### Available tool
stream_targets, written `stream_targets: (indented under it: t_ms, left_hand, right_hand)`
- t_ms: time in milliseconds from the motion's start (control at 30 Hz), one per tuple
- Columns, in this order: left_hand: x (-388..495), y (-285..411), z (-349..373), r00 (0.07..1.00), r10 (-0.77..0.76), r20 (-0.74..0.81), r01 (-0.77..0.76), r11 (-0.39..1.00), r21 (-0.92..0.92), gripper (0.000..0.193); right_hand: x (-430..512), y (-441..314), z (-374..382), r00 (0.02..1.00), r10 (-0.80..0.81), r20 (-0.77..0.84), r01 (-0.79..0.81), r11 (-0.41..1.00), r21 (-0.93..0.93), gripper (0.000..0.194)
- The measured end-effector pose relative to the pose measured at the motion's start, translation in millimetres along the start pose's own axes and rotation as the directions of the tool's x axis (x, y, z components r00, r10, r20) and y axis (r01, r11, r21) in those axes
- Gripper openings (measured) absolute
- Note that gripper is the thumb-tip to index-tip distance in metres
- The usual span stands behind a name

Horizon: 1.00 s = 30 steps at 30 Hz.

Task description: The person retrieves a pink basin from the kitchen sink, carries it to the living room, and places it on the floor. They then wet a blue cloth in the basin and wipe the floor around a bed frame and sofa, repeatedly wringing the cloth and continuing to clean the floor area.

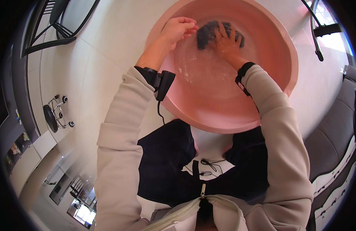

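A large pink plastic basin [206,115] holding water stands before me. Dark, wet cloth [205,33] lies in the water near the basin's far side. My right hand [227,43] is spread over the cloth's right part, fingers apart, pressing or resting on it. To the left, my left hand [180,29] is above the basin's left inner wall, its fingers curled together with thumb and fingertips close; whether something small is between them cannot be seen. A black strapped device with a cable sits on my left wrist, and another black band is on my right wrist.
Black chair legs [50,43] stand at the upper left, a wheeled stool [51,118] at the left. A dark sofa [325,141] runs along the right. More black metal legs [318,43] are at the upper right. Thin cables [211,166] lie on the floor between my legs.
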<state>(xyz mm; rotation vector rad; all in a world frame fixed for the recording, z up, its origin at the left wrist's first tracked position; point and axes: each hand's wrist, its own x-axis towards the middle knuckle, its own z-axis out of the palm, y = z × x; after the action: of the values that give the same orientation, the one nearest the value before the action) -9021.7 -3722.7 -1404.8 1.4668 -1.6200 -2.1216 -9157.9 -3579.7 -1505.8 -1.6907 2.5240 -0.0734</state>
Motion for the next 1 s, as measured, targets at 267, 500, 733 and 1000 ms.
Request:
stream_targets:
  t_ms: [267, 500, 733, 1000]
  left_hand:
    - [5, -11, 9, 0.991, 0.088, 0.099, -0.110, 0.963, 0.247, 0.026]
    - [20, -35, 40, 0.955, 0.162, 0.247, -0.286, 0.720, 0.632, 0.039]
    - [2, -55, 68, 0.866, 0.344, 0.362, -0.497, 0.665, 0.558, 0.048]
    - [4, -13, 59, 0.708, 0.573, 0.413, -0.667, 0.735, 0.124, 0.022]
  right_hand:
    - [-23, 25, -10, 0.924, -0.235, 0.303, 0.252, 0.968, -0.016, 0.059]
    - [-26, 41, -51, 0.887, -0.224, 0.404, 0.253, 0.967, -0.020, 0.027]
    - [5, 79, -88, 0.893, -0.292, 0.342, 0.024, 0.791, 0.612, 0.008]
    - [9, 90, -198, 0.986, -0.128, 0.103, -0.070, 0.242, 0.968, 0.006]
